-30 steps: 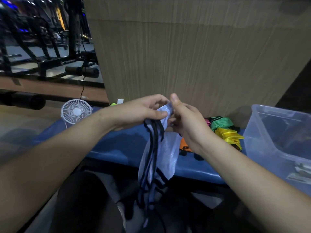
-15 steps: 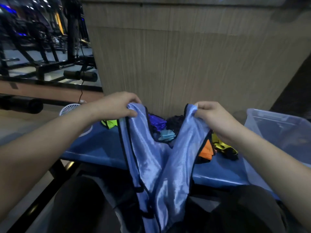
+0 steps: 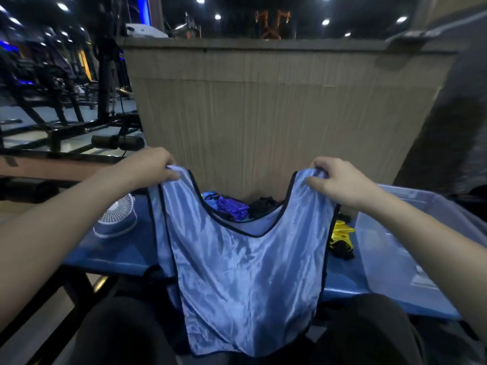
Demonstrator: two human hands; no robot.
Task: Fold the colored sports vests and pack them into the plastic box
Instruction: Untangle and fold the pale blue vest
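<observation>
This is looking like a gym floor: black steel exercise machines (image 3: pixel 66 106) with padded rollers are standing in rows at the left, and round ceiling spotlights (image 3: pixel 325 21) are shining over a dim hall lit partly in blue. A blue padded bench (image 3: pixel 118 254) is serving as the work surface against a wood-grain partition (image 3: pixel 263 122), with a small white desk fan (image 3: pixel 116 214) sitting on it. Bright sports vests (image 3: pixel 232 206) are lying heaped beside a clear plastic box (image 3: pixel 411 206), fitting a sports setting.

- Left hand (image 3: pixel 151 167) and right hand (image 3: pixel 340 181) pinch the blue vest (image 3: pixel 245 275) by its 2 shoulder straps, spread flat, hanging over the surface (image 3: pixel 118 254).
- Box (image 3: pixel 411 248) at right.
</observation>
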